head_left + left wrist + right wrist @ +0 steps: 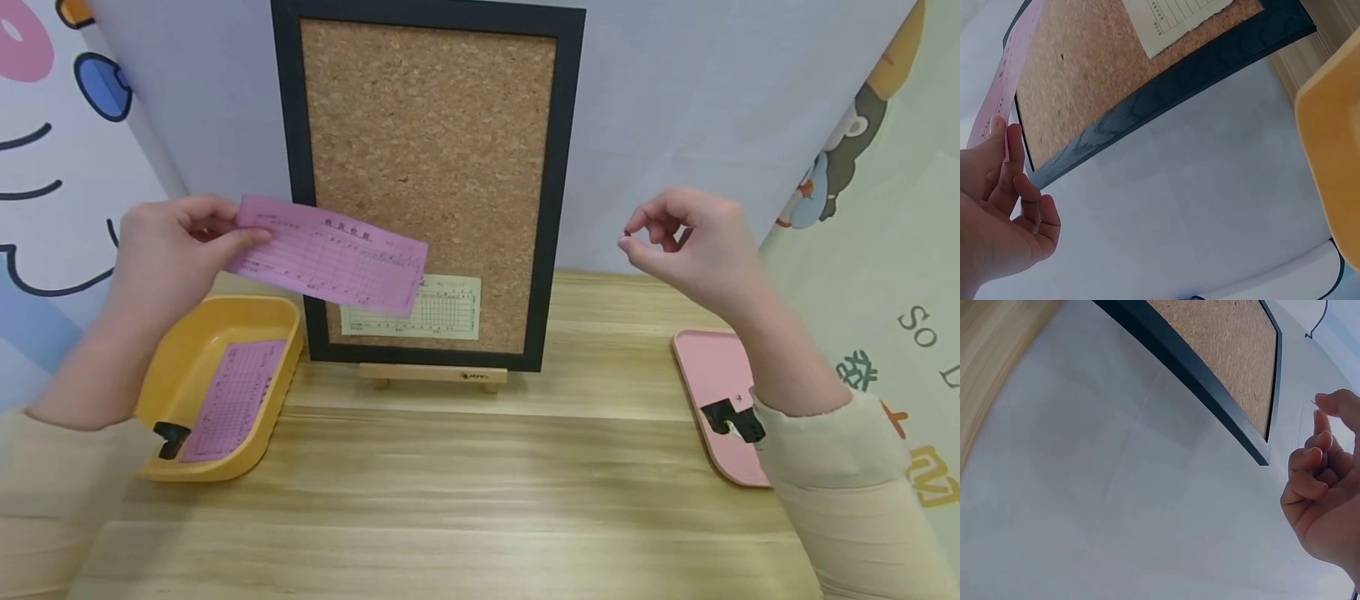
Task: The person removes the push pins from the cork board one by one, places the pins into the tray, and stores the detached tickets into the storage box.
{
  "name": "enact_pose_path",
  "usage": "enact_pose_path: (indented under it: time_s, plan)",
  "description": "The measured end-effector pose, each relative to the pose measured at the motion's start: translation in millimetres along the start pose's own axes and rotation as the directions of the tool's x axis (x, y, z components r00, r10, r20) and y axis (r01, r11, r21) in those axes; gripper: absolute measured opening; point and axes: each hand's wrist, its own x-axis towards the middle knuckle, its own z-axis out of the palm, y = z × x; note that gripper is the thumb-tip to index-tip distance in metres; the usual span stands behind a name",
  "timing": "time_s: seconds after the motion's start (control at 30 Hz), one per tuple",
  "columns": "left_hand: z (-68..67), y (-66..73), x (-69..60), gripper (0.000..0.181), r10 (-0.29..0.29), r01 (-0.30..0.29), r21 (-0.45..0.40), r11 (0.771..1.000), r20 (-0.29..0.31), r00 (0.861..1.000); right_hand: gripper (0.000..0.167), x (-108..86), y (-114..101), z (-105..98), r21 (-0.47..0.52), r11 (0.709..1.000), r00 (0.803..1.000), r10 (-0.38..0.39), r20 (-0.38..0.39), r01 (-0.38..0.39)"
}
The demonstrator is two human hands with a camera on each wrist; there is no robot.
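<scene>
My left hand (168, 254) pinches a pink receipt slip (330, 254) by its left end, between thumb and fingers. The slip is held out in front of the lower left of a black-framed cork board (427, 125). Behind it, a pale yellow receipt slip (450, 310) is against the cork near the bottom, partly covered in the head view. To the right of the board, my right hand (697, 250) is raised, thumb and index finger pinching a tiny pin (1313, 402). Only a thin tip of the pin shows in the right wrist view; its head is hidden.
A yellow basket (281, 408) stands left of the board, holding another pink slip (234, 404) and having black tape at its near side. At the right is a pink tray (712, 362) with black tape, partly behind my right forearm. A small wooden stand (431, 375) supports the board.
</scene>
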Motion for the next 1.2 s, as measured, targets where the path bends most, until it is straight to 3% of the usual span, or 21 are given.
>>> enact_pose_path:
  time_s: [0.2,0.53,0.73,1.2]
  plan:
    - [-5.0,-9.0,3.6,0.041,-0.001,-0.001,0.050,0.999,0.049,0.999,0.009,-15.4,8.7,-10.8,-0.023,1.000,1.000,0.014,0.012,-0.014]
    - [-14.5,-26.6,11.0,0.036,0.046,-0.065,0.132,0.989,0.140,0.989,0.011,-40.5,27.3,-23.8,-0.074,0.997,0.999,0.033,0.010,-0.032]
    - [-18.0,-39.1,15.0,0.035,0.090,-0.125,0.174,0.977,0.198,0.976,0.014,-55.2,41.1,-30.7,-0.063,0.996,0.998,0.066,0.022,-0.064]
    - [-24.1,-70.6,28.4,0.025,0.112,-0.200,0.239,0.950,0.336,0.935,0.014,-84.4,77.3,-36.9,-0.046,0.984,0.983,0.175,0.054,-0.173]
